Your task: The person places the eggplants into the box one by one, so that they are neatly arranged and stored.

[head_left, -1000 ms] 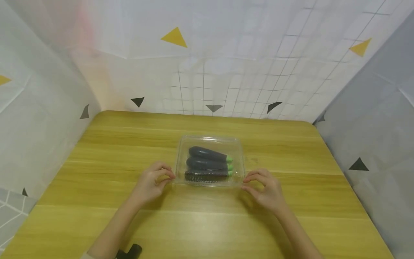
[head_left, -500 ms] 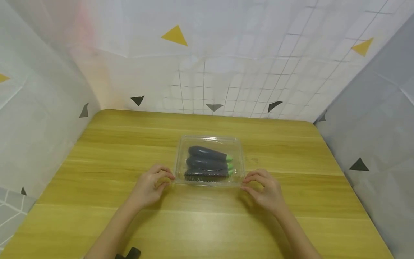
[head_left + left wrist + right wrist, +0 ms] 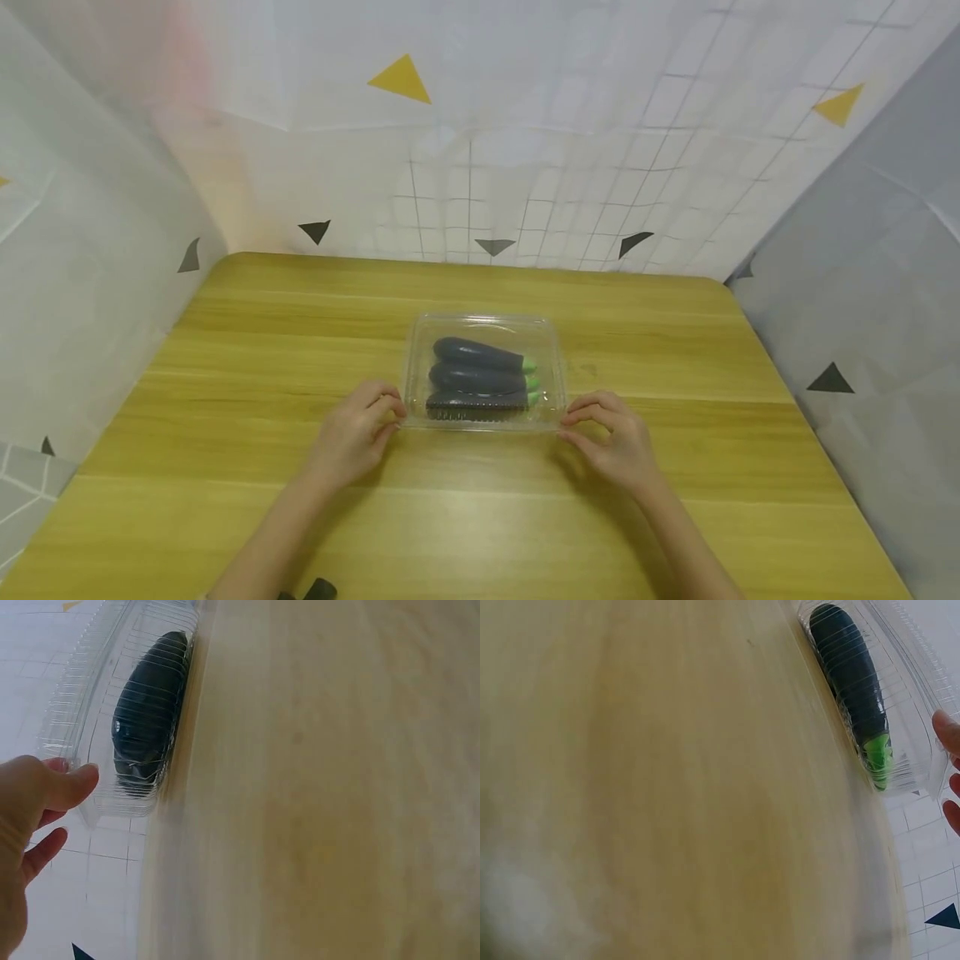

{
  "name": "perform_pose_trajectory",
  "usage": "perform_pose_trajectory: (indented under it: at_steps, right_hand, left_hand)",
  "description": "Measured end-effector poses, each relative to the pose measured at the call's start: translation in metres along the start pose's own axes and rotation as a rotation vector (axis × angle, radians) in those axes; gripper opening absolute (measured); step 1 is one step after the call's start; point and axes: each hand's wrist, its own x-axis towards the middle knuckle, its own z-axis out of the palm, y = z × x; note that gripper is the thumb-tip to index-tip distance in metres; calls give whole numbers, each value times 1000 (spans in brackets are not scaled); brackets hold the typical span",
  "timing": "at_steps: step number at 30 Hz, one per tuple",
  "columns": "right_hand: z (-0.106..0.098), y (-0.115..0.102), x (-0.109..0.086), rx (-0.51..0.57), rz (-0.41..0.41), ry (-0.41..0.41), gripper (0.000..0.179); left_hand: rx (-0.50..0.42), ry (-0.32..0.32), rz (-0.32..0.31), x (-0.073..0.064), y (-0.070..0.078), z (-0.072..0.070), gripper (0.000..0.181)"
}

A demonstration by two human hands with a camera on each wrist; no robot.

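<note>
A clear plastic clamshell box (image 3: 551, 342) lies on the table in the head view, its lid down over three dark purple eggplants (image 3: 480, 354) with green stem ends pointing right. My left hand (image 3: 356, 433) pinches the rim at the box's near left corner. In the left wrist view its thumb (image 3: 77, 786) lies on the rim, with an eggplant (image 3: 150, 705) showing through the ribbed side wall. At the near right corner, my right hand (image 3: 615, 437) pinches the rim between thumb and fingers. Only the fingertips of that hand enter the right wrist view, beside the green-ended eggplant (image 3: 851, 667).
The wooden table (image 3: 480, 517) stretches around the box on every side. White sheeting (image 3: 337, 167) with triangles and grid lines stands behind it, and grey sheeting (image 3: 862, 292) runs along the right. A black object (image 3: 321, 589) shows at the bottom edge beside the left forearm.
The left thumb has drawn in closer to the index finger at the box corner. The right hand, the box and the eggplants stay in place.
</note>
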Motion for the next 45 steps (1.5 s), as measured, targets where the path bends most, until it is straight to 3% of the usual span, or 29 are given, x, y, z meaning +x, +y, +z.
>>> perform_pose_trajectory:
  at_steps: [4,15,22,27,35,45]
  right_hand:
    - [0,1,0,12,0,8,16]
    - [0,-1,-3,2,19,-4,15]
    - [2,1,-3,5,6,7,32]
    - [1,2,-3,-2,28,-21,32]
    - [4,8,0,-115,-153,29,34]
    - [5,7,1,-149,-191,54,31]
  left_hand:
    - [-7,26,13,0,1,0,34]
    - [-75,87,-13,-3,-1,4,36]
    - [-166,123,-57,-6,-4,10,31]
    - [-239,171,-78,-7,-6,15,32]
    - [-248,217,-68,-7,-6,18,32]
    - [-219,247,-67,-9,-6,22,30]
